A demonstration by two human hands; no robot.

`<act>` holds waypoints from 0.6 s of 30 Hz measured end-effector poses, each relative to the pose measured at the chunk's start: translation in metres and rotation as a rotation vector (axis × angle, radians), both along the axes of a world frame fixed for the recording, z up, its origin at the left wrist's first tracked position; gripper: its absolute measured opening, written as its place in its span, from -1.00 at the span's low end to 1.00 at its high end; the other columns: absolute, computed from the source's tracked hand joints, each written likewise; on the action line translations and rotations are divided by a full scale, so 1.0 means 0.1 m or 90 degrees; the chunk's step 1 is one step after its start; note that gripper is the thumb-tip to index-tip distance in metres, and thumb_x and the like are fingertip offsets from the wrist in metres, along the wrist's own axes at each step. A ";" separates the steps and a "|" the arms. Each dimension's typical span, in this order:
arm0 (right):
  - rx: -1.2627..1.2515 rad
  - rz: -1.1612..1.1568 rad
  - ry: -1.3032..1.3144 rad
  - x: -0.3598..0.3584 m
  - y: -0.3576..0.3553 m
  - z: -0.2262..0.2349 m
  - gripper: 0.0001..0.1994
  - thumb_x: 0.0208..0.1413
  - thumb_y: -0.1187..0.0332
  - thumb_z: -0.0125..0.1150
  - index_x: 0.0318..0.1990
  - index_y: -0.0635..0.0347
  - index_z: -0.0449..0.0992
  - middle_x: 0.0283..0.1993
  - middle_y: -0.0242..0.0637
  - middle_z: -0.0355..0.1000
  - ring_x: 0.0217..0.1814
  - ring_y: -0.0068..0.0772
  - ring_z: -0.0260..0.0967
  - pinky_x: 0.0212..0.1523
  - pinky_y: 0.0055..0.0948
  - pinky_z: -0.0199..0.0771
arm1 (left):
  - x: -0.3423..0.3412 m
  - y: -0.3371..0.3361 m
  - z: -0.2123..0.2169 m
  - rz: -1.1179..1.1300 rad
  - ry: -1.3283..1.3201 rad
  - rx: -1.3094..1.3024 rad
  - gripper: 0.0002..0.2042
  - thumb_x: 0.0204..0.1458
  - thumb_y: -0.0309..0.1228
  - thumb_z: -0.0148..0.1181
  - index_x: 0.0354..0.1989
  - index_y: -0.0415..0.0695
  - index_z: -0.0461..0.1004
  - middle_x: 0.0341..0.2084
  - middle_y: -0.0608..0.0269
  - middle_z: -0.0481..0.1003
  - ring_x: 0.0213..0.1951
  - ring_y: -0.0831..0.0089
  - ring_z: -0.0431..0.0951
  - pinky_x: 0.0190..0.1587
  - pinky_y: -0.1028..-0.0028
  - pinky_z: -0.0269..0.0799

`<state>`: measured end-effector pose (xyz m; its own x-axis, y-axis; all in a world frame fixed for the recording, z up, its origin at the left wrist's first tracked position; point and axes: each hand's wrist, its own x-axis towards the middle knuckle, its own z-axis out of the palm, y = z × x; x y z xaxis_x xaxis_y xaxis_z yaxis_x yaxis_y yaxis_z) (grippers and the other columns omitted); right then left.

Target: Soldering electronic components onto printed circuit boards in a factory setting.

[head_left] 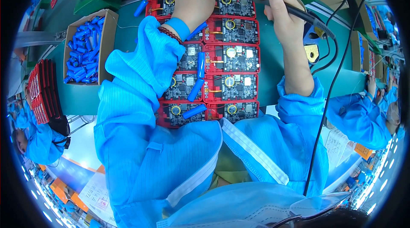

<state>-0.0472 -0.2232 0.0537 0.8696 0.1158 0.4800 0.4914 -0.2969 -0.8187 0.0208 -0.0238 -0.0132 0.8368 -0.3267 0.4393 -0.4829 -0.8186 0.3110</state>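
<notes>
Red plastic trays (230, 89) holding black circuit boards lie in two columns on the green bench. Blue cylindrical battery cells (196, 89) rest along the seam between the columns. My left hand (194, 2), with a blue wristband and a bead bracelet, is closed and pressing on the top-left board; what it holds is hidden. My right hand (282, 17) grips a black soldering iron (299, 13) whose tip points left toward the top boards. The iron's black cable (329, 95) runs down past my right sleeve.
A cardboard box (109, 17) of blue battery cells stands at the left. A stack of red trays (40, 93) sits further left. Other people in blue coats are at the left and right edges. Cardboard boxes line the far side.
</notes>
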 end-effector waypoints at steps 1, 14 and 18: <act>0.016 -0.015 -0.017 -0.04 -0.01 0.02 -0.80 0.19 0.30 0.05 -0.33 0.23 0.51 -0.60 -0.50 0.27 -0.59 -0.76 0.13 -0.58 -0.70 0.08 | 0.00 0.00 0.00 -0.004 -0.004 -0.003 -0.91 -0.04 -0.34 0.15 -0.47 -0.05 0.52 -0.42 0.21 0.47 -0.25 0.12 0.42 -0.20 0.15 0.32; 0.145 -0.238 -0.298 -0.61 -0.61 0.61 -0.73 0.24 0.31 -0.08 -0.32 0.34 0.45 -0.60 -0.37 0.30 -0.57 -0.66 0.22 -0.51 -0.67 0.19 | -0.07 0.07 0.10 -0.013 0.082 -0.044 -0.91 -0.06 -0.38 0.16 -0.54 -0.08 0.49 -0.44 0.20 0.43 -0.24 0.13 0.38 -0.21 0.17 0.25; 0.118 -0.303 -0.332 -0.50 -0.70 0.64 -0.76 0.23 0.29 -0.05 -0.28 0.30 0.45 -0.56 -0.37 0.32 -0.54 -0.64 0.24 -0.48 -0.65 0.22 | -0.07 0.04 0.12 -0.006 0.090 -0.041 -0.90 -0.06 -0.37 0.17 -0.54 -0.08 0.49 -0.44 0.19 0.43 -0.24 0.13 0.38 -0.21 0.17 0.25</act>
